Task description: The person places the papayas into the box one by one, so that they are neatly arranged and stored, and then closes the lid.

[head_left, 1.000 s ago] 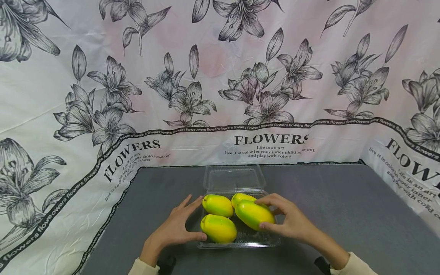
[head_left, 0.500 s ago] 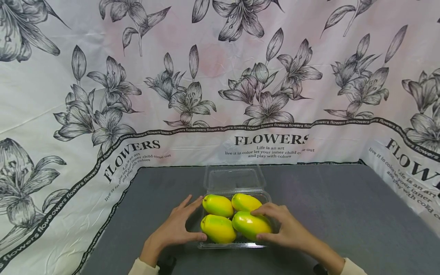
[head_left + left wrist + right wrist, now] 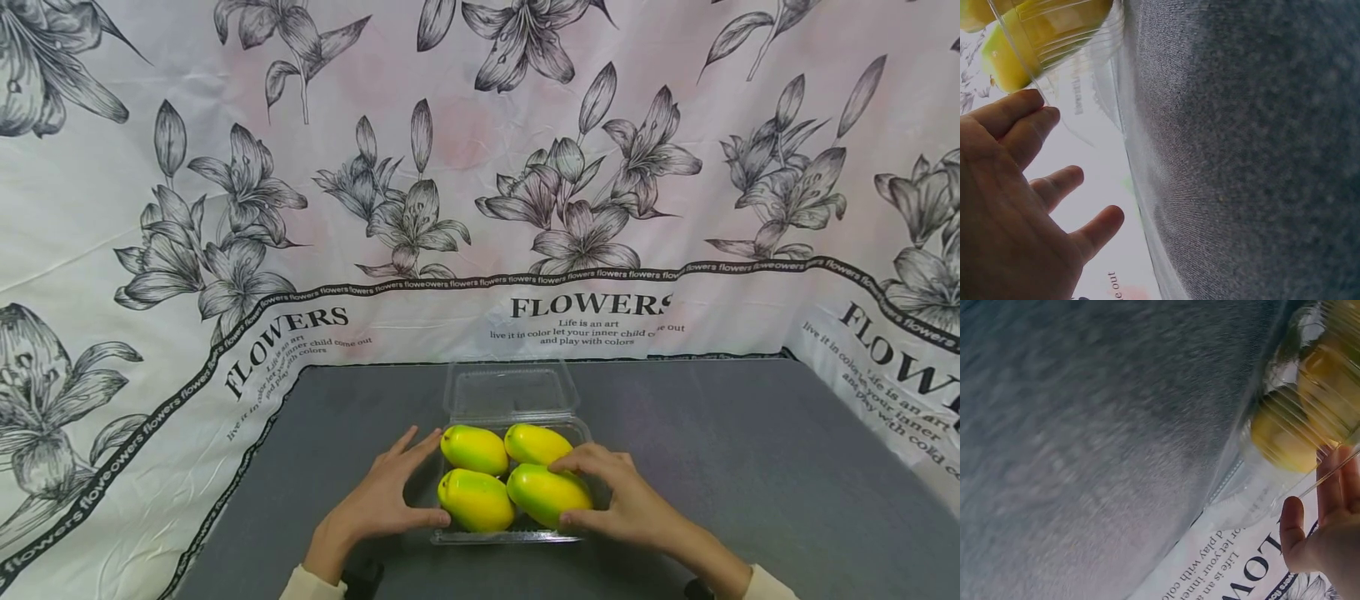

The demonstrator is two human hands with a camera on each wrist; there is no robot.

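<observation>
Several yellow-green mangoes sit in two rows inside a clear plastic clamshell container [image 3: 525,537]. My right hand [image 3: 630,502] holds the front-right mango [image 3: 546,497] between thumb and fingers, low in the container. Behind it lies the back-right mango [image 3: 534,443]. On the left side are the back-left mango [image 3: 474,450] and the front-left mango [image 3: 474,502]. My left hand [image 3: 378,493] is spread at the container's left side, thumb near the front-left corner. In the left wrist view, its fingertips [image 3: 1050,115] meet the clear wall. The right wrist view shows fingers [image 3: 1330,487] reaching over the rim.
The container's hinged lid [image 3: 510,390] stands open toward the back. Under everything is a dark grey tabletop [image 3: 697,433]. A white cloth printed with flowers [image 3: 585,200] rises behind the table and along both sides.
My right hand has lowered the front-right mango forward and left into the front-right spot, uncovering the back-right mango. The left hand has stayed in place.
</observation>
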